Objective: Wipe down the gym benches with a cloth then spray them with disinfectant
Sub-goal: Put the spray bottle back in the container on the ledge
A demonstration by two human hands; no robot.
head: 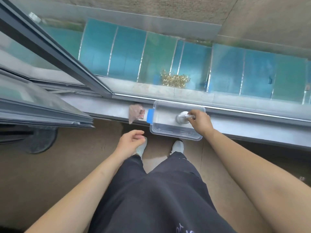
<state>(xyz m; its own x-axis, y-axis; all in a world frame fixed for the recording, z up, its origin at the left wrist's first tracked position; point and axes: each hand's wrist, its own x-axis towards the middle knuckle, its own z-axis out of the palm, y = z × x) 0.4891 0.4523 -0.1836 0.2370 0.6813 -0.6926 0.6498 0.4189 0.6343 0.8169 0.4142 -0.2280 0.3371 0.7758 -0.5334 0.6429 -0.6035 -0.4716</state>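
- My right hand (pixel 200 121) reaches forward over the sill, fingers curled round the top of a white plastic spray bottle (pixel 182 118), which I see from above.
- The spray bottle stands inside a clear rectangular plastic box (pixel 175 134) with a blue latch (pixel 150 116) on its left end. The bottle is in the right half of the box.
- The box sits on a pale grey window sill (pixel 107 109). From here its near side seems to jut past the sill's front edge.
- A crumpled brownish-pink cloth (pixel 135 113) lies on the sill just left of the blue latch, with one corner hanging over the front edge.
- My left hand (pixel 131 142) hangs in the air in front of the sill, below the cloth. Its fingers are loosely curled and hold nothing, and it is apart from both cloth and box.
- A dark grey window frame (pixel 55 47) runs diagonally across the left, swung open.
- Below me are my black shorts (pixel 159 190), my white shoes (pixel 178 146) and a brown floor (pixel 67 165).
- Outside lie teal roof panels (pixel 127 52) and a yellow-leaved plant (pixel 175 79).
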